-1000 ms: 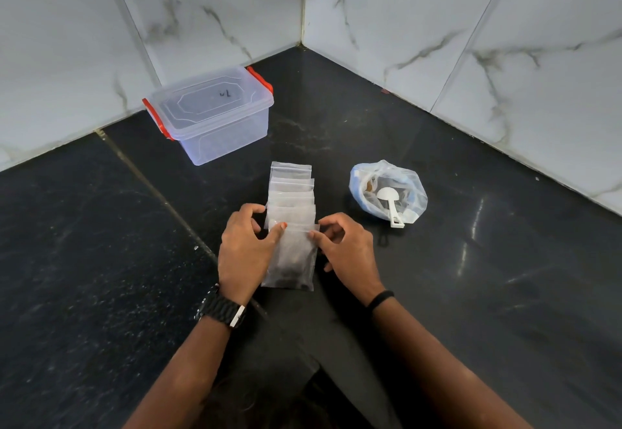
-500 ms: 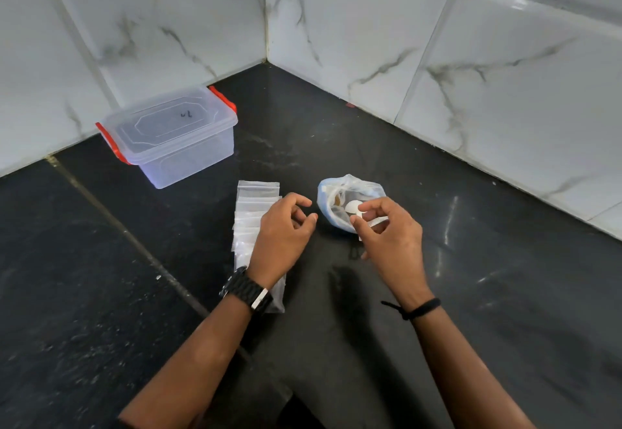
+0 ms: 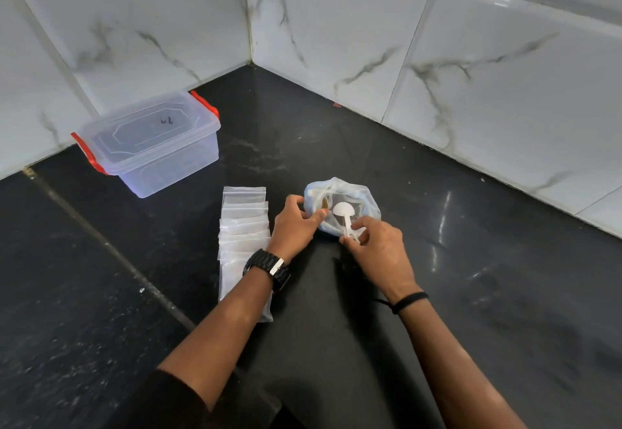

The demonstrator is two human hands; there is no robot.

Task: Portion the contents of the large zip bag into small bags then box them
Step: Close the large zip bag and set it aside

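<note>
The large zip bag (image 3: 365, 198) sits open on the black counter, its rim rolled down, with dark contents inside. A white plastic scoop (image 3: 344, 210) lies in it, handle toward me. My right hand (image 3: 378, 252) pinches the scoop's handle at the bag's near edge. My left hand (image 3: 295, 223) grips the bag's left rim with thumb and fingers. A row of overlapping small clear zip bags (image 3: 244, 223) lies flat just left of my left wrist. The clear plastic box (image 3: 151, 141) with red latches stands lidded at the back left.
White marble-patterned wall tiles (image 3: 471, 58) meet in a corner behind the counter (image 3: 471, 277). A seam in the black stone (image 3: 101, 240) runs diagonally left of the small bags. Open counter lies to the right of the large bag.
Both hands left the small bag on the stack and moved right to the large bag. My right hand took the scoop handle; my left now holds the bag's rim.
</note>
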